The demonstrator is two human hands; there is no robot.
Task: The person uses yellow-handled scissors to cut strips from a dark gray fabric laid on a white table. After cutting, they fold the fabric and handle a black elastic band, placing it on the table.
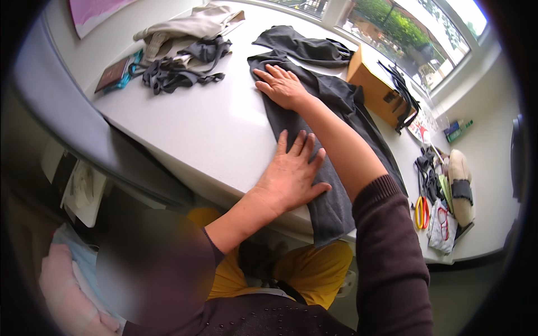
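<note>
Dark grey fabric, seemingly trousers [336,109], lies lengthwise over the white table [201,138], its near end hanging past the front edge. My left hand [292,174] rests palm down on the near part, fingers spread, the thumb towards the right. Farther up, my right hand [281,86] lies flat on the upper left part of the fabric with its fingers spread. Neither hand grips anything. Beyond it, another dark grey cloth piece [302,44] lies crumpled near the window.
Grey fabric strips [168,77], beige cloth [197,23] and a dark red booklet [113,74] lie back left. At right are a cardboard box [370,88] with black cords [401,90], scissors with yellow and red handles [421,212], a beige padded roll [460,187] and red-framed glasses [443,222].
</note>
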